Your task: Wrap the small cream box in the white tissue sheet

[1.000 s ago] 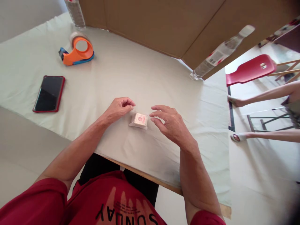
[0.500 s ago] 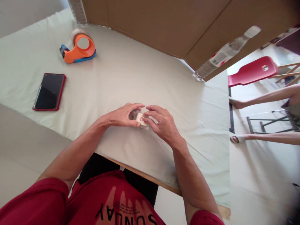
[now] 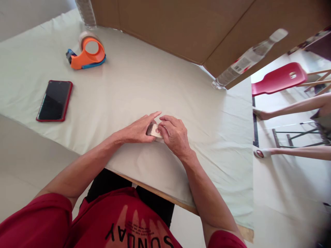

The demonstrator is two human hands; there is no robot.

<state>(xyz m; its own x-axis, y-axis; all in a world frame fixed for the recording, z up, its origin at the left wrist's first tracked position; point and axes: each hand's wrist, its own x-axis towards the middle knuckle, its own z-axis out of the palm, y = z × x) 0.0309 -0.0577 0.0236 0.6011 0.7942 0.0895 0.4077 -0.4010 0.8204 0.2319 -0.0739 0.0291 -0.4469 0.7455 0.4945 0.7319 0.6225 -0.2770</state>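
Observation:
A small whitish box (image 3: 154,131) with a reddish print lies between my two hands, near the front edge of the cloth-covered table. My left hand (image 3: 138,130) grips its left side, the thumb along the near side and the fingers over the far side. My right hand (image 3: 176,134) is on the box's right part, with thumb and forefinger pinched together at the print. The right end of the box is hidden behind my right fingers.
An orange tape dispenser (image 3: 88,55) and a red-cased phone (image 3: 54,101) lie on the left of the table (image 3: 144,82). Cardboard (image 3: 165,27) stands at the back, with a plastic bottle (image 3: 243,63) against it. Right, a red chair (image 3: 280,78) and a person's legs (image 3: 297,106).
My right hand has moved slightly left and its thumb and forefinger have closed at the box. My left hand has shifted a little, its fingers now straighter over the box.

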